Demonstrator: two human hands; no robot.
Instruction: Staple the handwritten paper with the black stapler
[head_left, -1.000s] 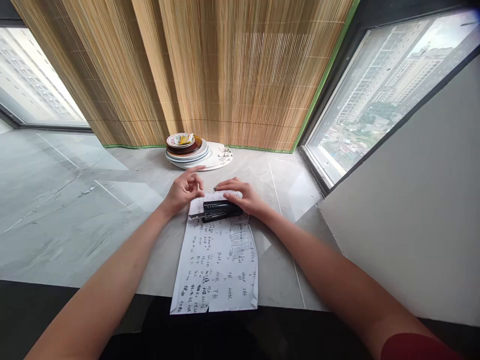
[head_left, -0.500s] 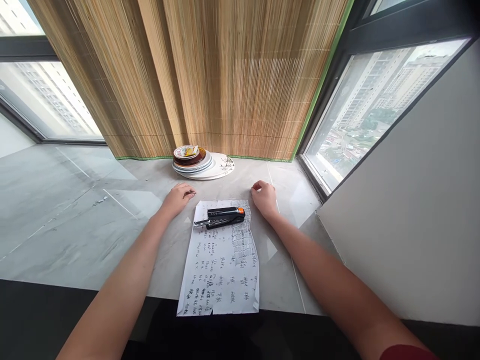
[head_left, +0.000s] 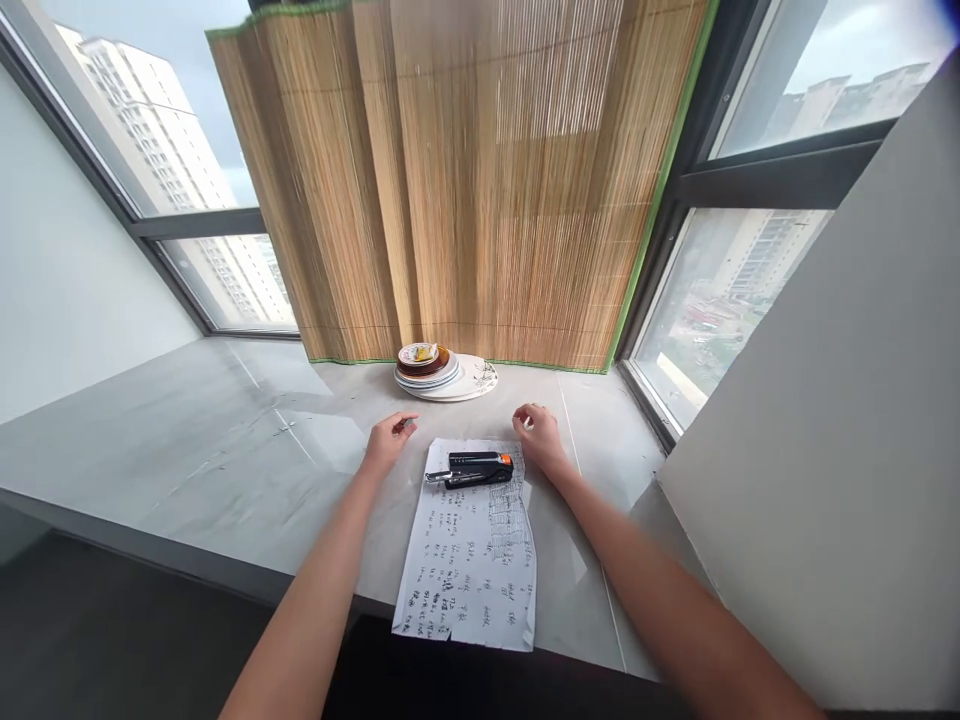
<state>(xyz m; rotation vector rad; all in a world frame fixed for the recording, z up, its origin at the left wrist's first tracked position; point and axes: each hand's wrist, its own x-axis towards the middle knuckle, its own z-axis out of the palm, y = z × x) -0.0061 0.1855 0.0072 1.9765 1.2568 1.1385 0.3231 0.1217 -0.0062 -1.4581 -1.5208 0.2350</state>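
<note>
A black stapler (head_left: 480,468) with an orange patch at its right end lies on a sheet of paper (head_left: 472,580) covered in handwriting. Its silver metal part sticks out to the left, below the upper arm. My left hand (head_left: 388,440) is left of the paper's far corner, fingers closed around a small greyish thing too small to name. Beyond the paper's right far corner, my right hand (head_left: 541,438) has its fingers curled, thumb toward forefinger; what it pinches, if anything, cannot be made out. Neither hand touches the stapler.
A stack of plates (head_left: 427,372) stands on the grey marble-like sill (head_left: 225,440), against a bamboo blind (head_left: 480,220). Small bits (head_left: 283,428) lie on the left. Windows flank the blind, and a white wall (head_left: 810,450) closes the right side. The paper overhangs the front edge.
The view has tilted up and shifted left, showing more of the windows and sill. Both hands stay near the paper's far corners, still closed; the stapler and paper keep their place.
</note>
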